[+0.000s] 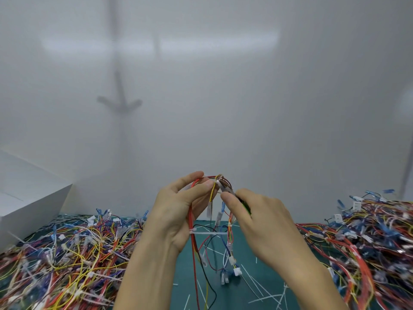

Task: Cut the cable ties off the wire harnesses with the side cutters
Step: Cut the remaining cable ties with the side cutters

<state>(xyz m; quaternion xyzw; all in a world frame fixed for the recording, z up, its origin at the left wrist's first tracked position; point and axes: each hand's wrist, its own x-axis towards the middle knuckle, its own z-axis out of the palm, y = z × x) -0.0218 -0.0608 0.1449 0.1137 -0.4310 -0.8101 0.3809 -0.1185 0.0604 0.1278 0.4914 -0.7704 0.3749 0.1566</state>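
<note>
My left hand (178, 211) holds a wire harness (210, 238) up above the green mat, pinching its looped top between thumb and fingers. Red, yellow, black and blue wires hang down from it with white connectors at their ends. A white cable tie (206, 233) sticks out sideways lower on the red wires. My right hand (257, 218) grips the side cutters (225, 189), whose metal jaws touch the bundle at a small white tie (217, 181) near the top. The cutters' dark-green handles are mostly hidden in my palm.
A large heap of tangled harnesses (62, 258) lies on the left, another heap (366, 240) on the right. Cut white tie pieces (263, 289) litter the green cutting mat (250, 274) between them. A white box (26, 193) stands at the far left, a white wall behind.
</note>
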